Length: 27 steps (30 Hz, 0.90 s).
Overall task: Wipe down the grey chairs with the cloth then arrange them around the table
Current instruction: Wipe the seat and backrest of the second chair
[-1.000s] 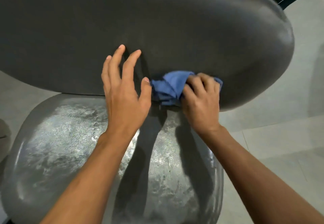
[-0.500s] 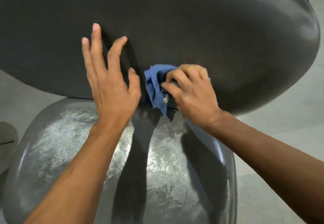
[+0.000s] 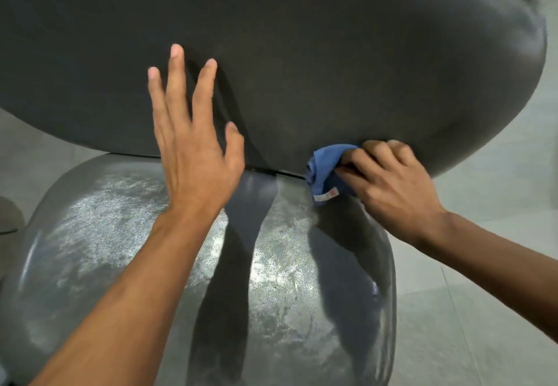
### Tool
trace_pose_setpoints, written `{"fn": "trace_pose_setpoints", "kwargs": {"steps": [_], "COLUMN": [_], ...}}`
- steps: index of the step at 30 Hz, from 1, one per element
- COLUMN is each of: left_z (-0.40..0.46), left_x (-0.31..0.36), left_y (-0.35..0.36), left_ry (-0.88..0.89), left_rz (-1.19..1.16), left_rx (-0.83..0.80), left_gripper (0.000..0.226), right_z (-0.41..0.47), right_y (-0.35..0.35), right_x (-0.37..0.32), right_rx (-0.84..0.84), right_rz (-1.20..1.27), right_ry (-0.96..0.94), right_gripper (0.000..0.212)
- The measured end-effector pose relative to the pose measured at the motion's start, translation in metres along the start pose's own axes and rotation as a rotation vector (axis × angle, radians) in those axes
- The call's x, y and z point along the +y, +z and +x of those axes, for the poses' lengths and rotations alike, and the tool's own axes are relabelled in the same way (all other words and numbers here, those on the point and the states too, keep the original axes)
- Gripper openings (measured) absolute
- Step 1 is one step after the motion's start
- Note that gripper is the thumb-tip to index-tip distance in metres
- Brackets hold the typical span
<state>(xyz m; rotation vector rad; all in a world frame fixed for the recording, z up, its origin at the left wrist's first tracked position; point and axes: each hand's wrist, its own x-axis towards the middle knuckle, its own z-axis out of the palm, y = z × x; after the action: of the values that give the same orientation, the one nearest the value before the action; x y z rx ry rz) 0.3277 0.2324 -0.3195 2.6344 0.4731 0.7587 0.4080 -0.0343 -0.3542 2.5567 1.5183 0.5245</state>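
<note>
A grey chair fills the view: its dark backrest (image 3: 302, 53) curves across the top, and its seat (image 3: 105, 250) below shows streaky patches. My left hand (image 3: 193, 150) lies flat on the backrest with fingers straight and spread. My right hand (image 3: 389, 183) grips a bunched blue cloth (image 3: 324, 171) and presses it against the lower edge of the backrest, right of centre, just above the seat. A small white tag hangs from the cloth. The chair's legs are hidden.
Pale tiled floor (image 3: 483, 310) shows to the right of the chair and at the left edge. A dark rounded shape (image 3: 9, 213) sits at the far left edge. Something dark shows at the top right corner.
My right hand has slid the cloth rightward along the lower edge of the backrest. My left hand stays flat on the backrest, fingers a bit more spread.
</note>
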Motion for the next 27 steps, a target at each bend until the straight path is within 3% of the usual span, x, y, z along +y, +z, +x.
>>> {"fn": "trace_pose_setpoints", "kwargs": {"steps": [4,11,13,15,18,21,27], "left_z": [0.004,0.006,0.005,0.003,0.0,-0.004,-0.012], "left_x": [0.015,0.033,0.037,0.039,0.039,0.035,0.031], "left_y": [0.001,0.003,0.006,0.011,0.018,0.022,0.024], "left_ry": [0.01,-0.008,-0.017,-0.02,-0.018,-0.007,-0.014], "left_rz": [-0.018,-0.053,-0.075,-0.09,-0.089,-0.084,-0.09], "left_rx": [-0.007,0.007,-0.002,-0.009,-0.021,-0.04,-0.073], "left_gripper": [0.074,0.075,0.077,0.081,0.085,0.085,0.084], "right_z": [-0.031,-0.045,-0.039,-0.034,-0.029,-0.031,0.005], "right_y": [-0.042,-0.084,-0.079,-0.066,-0.038,-0.016,-0.065], "right_x": [0.028,0.06,0.054,0.038,0.013,0.004,0.053], "right_rx": [0.046,0.224,0.326,0.378,0.334,0.362,0.701], "right_rz": [0.044,0.293,0.249,0.254,0.235,0.15,0.185], "right_ry": [0.178,0.464,0.548,0.566,0.477,0.463,0.645], "right_gripper": [0.034,0.028,0.022,0.021,0.039,0.026,0.016]}}
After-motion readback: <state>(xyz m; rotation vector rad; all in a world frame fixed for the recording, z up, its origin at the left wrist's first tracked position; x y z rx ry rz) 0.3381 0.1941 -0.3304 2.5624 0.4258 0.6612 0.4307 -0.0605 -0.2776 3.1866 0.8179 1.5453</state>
